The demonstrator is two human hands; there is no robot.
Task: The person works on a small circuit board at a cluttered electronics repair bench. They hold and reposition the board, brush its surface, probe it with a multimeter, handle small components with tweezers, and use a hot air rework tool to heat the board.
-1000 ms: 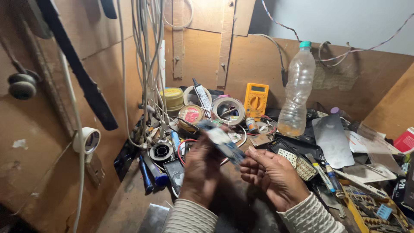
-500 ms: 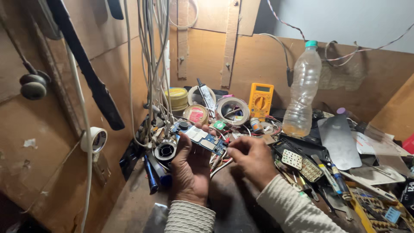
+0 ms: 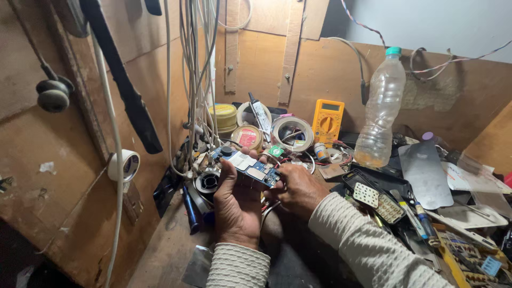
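Messy wooden table (image 3: 160, 250) with board walls; both the left hand (image 3: 237, 205) and the right hand (image 3: 298, 186) hold a blue circuit board (image 3: 248, 166). A plastic bottle (image 3: 381, 109), nearly empty, stands beyond the right hand

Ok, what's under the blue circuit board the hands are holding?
The left hand cups the blue circuit board from below, its palm hiding the underside. The right hand grips the board's right end. Red wires show between the hands; the bench directly beneath is covered.
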